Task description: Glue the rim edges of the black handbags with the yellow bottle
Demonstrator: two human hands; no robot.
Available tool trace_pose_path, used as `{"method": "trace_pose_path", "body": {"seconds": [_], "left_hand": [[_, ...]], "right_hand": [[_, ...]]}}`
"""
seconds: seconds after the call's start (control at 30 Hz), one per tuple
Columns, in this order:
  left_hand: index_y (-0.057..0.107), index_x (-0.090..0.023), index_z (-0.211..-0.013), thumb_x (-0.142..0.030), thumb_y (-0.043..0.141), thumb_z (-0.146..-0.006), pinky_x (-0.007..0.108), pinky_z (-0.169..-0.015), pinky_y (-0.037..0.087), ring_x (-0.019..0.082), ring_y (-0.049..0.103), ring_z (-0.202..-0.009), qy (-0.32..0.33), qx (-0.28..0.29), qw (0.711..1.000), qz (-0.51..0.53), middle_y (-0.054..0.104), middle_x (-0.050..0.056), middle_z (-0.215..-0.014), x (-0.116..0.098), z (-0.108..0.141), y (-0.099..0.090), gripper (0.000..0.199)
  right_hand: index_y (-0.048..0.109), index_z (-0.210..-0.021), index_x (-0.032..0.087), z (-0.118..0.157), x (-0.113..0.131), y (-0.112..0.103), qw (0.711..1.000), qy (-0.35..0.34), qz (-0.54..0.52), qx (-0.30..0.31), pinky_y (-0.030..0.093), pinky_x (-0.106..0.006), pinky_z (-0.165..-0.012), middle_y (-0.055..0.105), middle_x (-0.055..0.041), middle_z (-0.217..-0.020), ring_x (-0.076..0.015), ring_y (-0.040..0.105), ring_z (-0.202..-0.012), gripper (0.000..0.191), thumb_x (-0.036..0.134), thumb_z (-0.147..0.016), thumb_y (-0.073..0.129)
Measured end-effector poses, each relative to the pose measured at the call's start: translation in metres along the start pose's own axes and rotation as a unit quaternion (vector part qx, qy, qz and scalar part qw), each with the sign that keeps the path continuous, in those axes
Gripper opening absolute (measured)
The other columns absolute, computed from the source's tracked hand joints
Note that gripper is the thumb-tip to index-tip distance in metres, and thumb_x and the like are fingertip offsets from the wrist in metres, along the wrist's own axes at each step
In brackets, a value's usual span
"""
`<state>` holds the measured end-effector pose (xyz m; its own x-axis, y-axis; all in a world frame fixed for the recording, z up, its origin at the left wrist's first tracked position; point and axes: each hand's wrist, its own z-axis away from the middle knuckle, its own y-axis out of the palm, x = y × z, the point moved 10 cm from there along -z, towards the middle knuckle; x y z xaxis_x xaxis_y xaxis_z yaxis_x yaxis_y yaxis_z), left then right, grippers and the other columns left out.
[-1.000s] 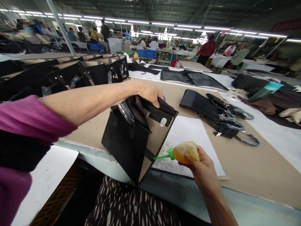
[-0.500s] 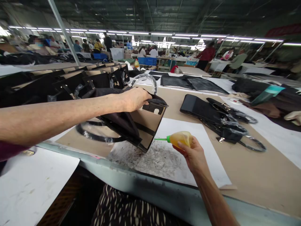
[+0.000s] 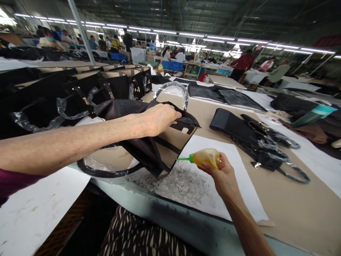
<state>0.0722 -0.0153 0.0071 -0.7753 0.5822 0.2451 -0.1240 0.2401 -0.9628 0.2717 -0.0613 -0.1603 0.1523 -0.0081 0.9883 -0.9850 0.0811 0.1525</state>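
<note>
My left hand [image 3: 162, 120] is closed on the upper edge of a black handbag [image 3: 141, 151], which it holds tilted over the table. The bag's beige panel faces right, and its plastic-wrapped handles stick out above and to the lower left. In my right hand [image 3: 223, 174] is a soft squeeze bottle [image 3: 206, 158] of amber liquid, probably glue, with my fingers wrapped round it. Its thin green nozzle points left, the tip at the panel's lower right edge. Beneath lies a white sheet [image 3: 239, 185] stained with dark smears.
Rows of black bags [image 3: 80, 89] stand at the left. Black bag parts with wrapped handles [image 3: 247, 138] lie at the right, flat black panels [image 3: 226, 94] behind. A teal bottle [image 3: 317, 113] rests at far right. Several people work in the background.
The view has shifted, so most things sit slightly further right. The bag has tipped a little and its lower handle hangs nearer the table edge. The nozzle stays at the panel's edge.
</note>
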Motion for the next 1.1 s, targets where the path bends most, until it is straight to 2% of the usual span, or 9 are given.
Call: {"method": "trace_pose_path", "body": {"seconds": [0.1,0.3,0.57,0.8,1.1], "left_hand": [[0.062,-0.020,-0.094,-0.023,0.047,-0.090,0.027,-0.055,0.034,0.018,0.061,-0.072,0.006,0.010,1.000,0.011,0.063,0.005,-0.084,-0.002,0.001,0.000,0.016],[0.062,-0.020,-0.092,-0.024,0.048,-0.091,0.027,-0.057,0.036,0.018,0.061,-0.074,0.002,0.017,1.000,0.026,0.064,0.005,-0.088,-0.004,0.004,0.000,0.015],[0.062,-0.021,-0.095,-0.025,0.047,-0.091,0.027,-0.056,0.035,0.017,0.060,-0.072,-0.001,0.024,0.999,0.032,0.062,0.004,-0.084,-0.006,0.010,0.005,0.016],[0.062,-0.021,-0.099,-0.025,0.045,-0.092,0.027,-0.055,0.032,0.017,0.058,-0.069,0.008,0.021,0.999,0.046,0.061,0.005,-0.087,-0.008,0.016,0.004,0.019],[0.061,-0.019,-0.099,-0.023,0.048,-0.090,0.027,-0.055,0.034,0.017,0.059,-0.073,0.005,0.035,0.998,0.046,0.060,0.004,-0.088,-0.013,0.021,0.007,0.016]], "right_hand": [[0.057,-0.115,0.023,-0.002,0.006,-0.003,0.999,-0.035,0.026,-0.018,0.060,-0.037,-0.071,0.065,-0.0034,-0.102,-0.0245,0.064,-0.090,0.059,0.032,-0.064,0.085],[0.063,-0.103,0.021,-0.009,0.003,-0.013,0.995,-0.074,0.028,-0.058,0.058,-0.033,-0.070,0.068,-0.0038,-0.096,-0.0216,0.065,-0.083,0.046,0.033,-0.064,0.085],[0.065,-0.097,0.018,-0.023,-0.016,-0.016,0.995,-0.055,-0.006,-0.078,0.059,-0.033,-0.065,0.068,-0.0036,-0.090,-0.0218,0.067,-0.078,0.046,0.034,-0.060,0.087],[0.063,-0.098,0.017,-0.024,-0.026,-0.018,0.996,-0.030,-0.027,-0.078,0.061,-0.034,-0.063,0.068,-0.0037,-0.089,-0.0222,0.068,-0.076,0.050,0.034,-0.058,0.088],[0.065,-0.094,0.018,-0.021,-0.032,-0.015,0.997,-0.020,-0.021,-0.072,0.061,-0.034,-0.060,0.069,-0.0039,-0.088,-0.0234,0.067,-0.077,0.047,0.032,-0.056,0.089]]}}
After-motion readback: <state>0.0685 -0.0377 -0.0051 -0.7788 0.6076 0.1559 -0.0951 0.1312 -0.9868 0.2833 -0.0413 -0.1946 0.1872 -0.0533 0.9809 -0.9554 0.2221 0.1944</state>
